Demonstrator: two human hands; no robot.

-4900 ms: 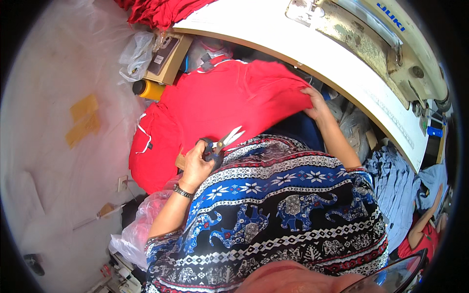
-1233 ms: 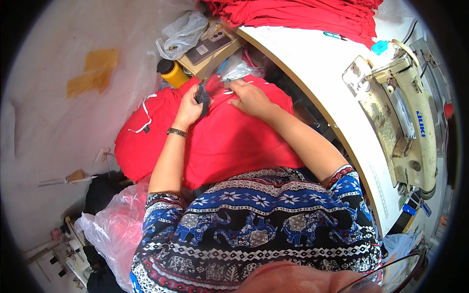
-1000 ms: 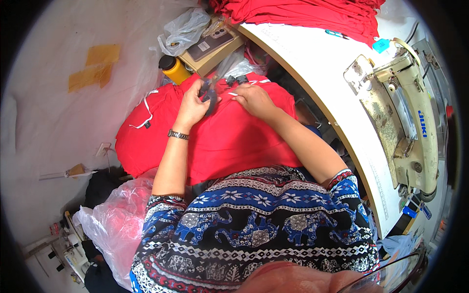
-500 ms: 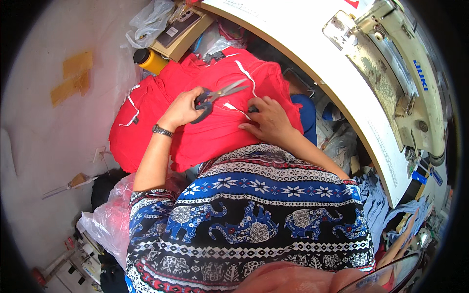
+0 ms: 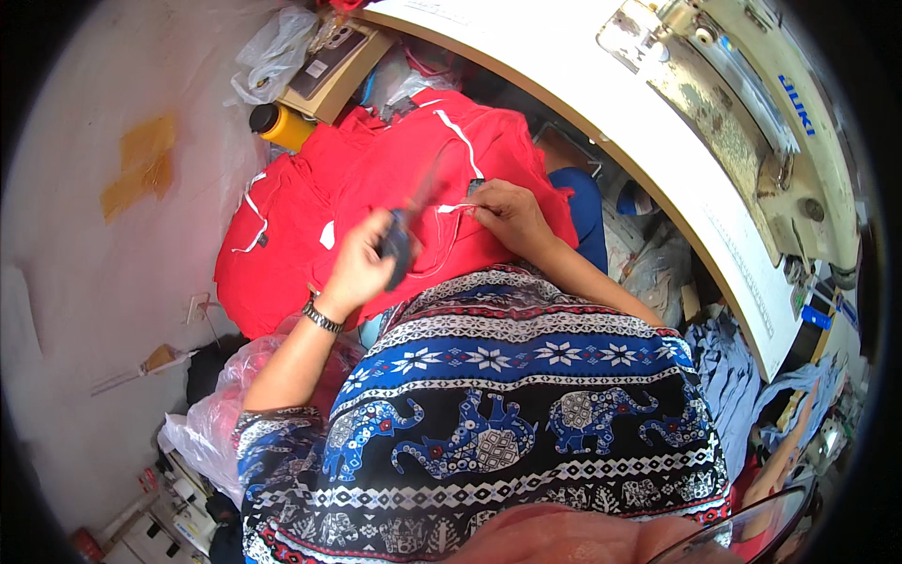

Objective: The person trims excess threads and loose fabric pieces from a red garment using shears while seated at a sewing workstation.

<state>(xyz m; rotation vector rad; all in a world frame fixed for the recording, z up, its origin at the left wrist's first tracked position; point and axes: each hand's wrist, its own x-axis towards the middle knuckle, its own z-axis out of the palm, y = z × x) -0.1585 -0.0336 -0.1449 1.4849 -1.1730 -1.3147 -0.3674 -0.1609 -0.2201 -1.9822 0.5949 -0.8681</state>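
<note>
Red fabric (image 5: 376, 160) lies in a loose heap over my lap. My left hand (image 5: 357, 268) is closed round the dark handles of a pair of scissors (image 5: 398, 249). Their blades point up and away over the fabric, smeared by motion. My right hand (image 5: 512, 214) pinches the end of a narrow white tape (image 5: 451, 209) that lies on the red cloth. Just beyond its fingers a small black label (image 5: 476, 186) sits at the end of a longer white strip (image 5: 458, 134). Another white strip (image 5: 252, 211) lies on the fabric at the left.
A white table (image 5: 554, 56) with a sewing machine (image 5: 752, 122) curves along the right. Beyond the fabric stand a yellow bottle (image 5: 289, 130) with a black cap and a cardboard box (image 5: 352, 80). A clear plastic bag (image 5: 211, 442) is at lower left, beside the wall.
My left hand and the scissors have come down toward me, away from the white tape. My right fingers have shifted up slightly, and the black label now shows beyond them.
</note>
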